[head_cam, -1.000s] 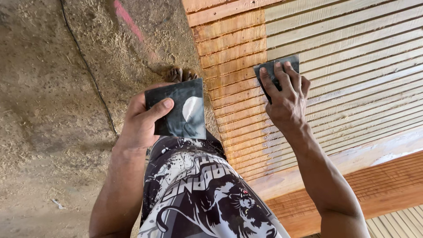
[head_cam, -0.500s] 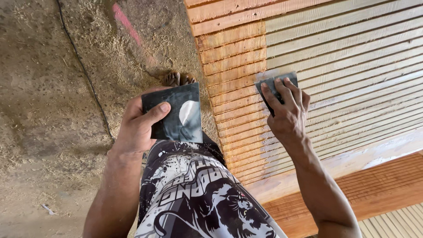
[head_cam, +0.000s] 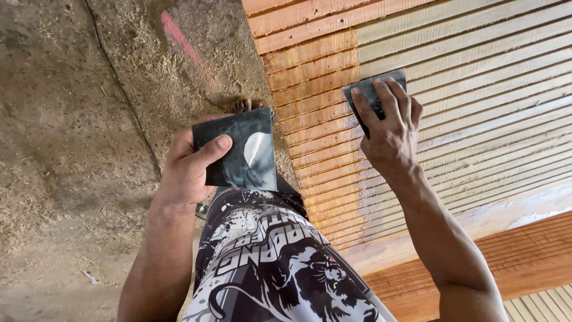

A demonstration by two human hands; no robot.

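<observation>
My left hand (head_cam: 193,167) grips a dark square plate (head_cam: 238,149) that carries a blob of white filler, thumb on top, held out over the floor in front of my patterned shorts. My right hand (head_cam: 387,128) presses a small dark flat scraper (head_cam: 370,92) against a grooved wooden panel (head_cam: 476,77), fingers spread over its back. The scraper sits at the border between the orange-brown left part of the panel and the pale part to the right.
The slatted panel's lower wooden frame (head_cam: 476,223) shows white smears. To the left lies a concrete floor (head_cam: 71,149) covered in sawdust, with a thin black cable (head_cam: 128,101) running across it. My toes (head_cam: 247,106) show above the plate.
My right hand slid the scraper down the slats a little, then back up to about where it was. The left hand with the plate stayed nearly in place.
</observation>
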